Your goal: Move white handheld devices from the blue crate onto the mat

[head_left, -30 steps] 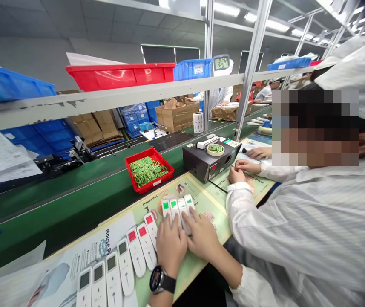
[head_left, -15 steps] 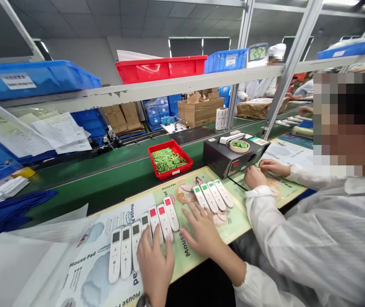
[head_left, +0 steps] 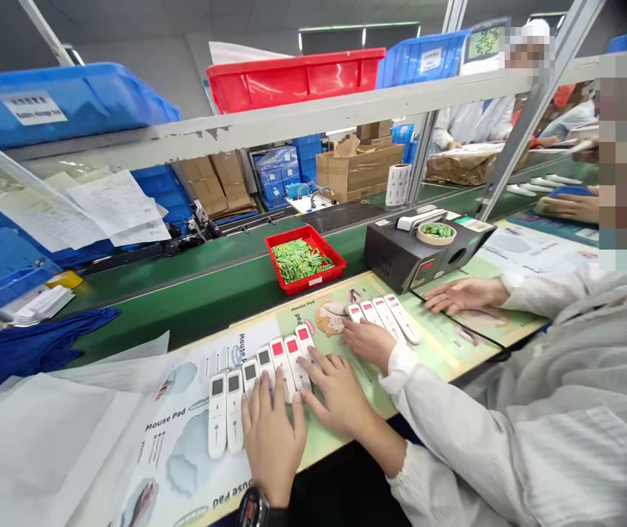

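White handheld thermometers with small screens lie side by side in a row on the mat. The left ones, such as this dark-screened thermometer (head_left: 217, 417), lie free of my fingers. My left hand (head_left: 274, 432), with a dark watch at the wrist, rests fingers extended over the middle of the row, covering their lower parts. My right hand (head_left: 340, 395) lies with fingers apart at the row's right end, its fingertips at a red-screened thermometer (head_left: 304, 338). A second group of thermometers (head_left: 401, 318) with red screens lies farther right, a co-worker's hand (head_left: 371, 340) touching its left side.
Printed mouse-pad sheets (head_left: 181, 439) cover the table. Behind stand a red tray (head_left: 313, 284) of small green-and-yellow cylinders and a black box (head_left: 395, 260) bearing a round dish (head_left: 436, 234). The co-worker's other hand (head_left: 464, 295) rests near a black cable. A shelf beam (head_left: 291, 117) crosses above.
My right hand has shifted left onto the row's red-screened end. One co-worker hand has moved from beside the black box to the right-hand thermometers, whose screens went from green to red.
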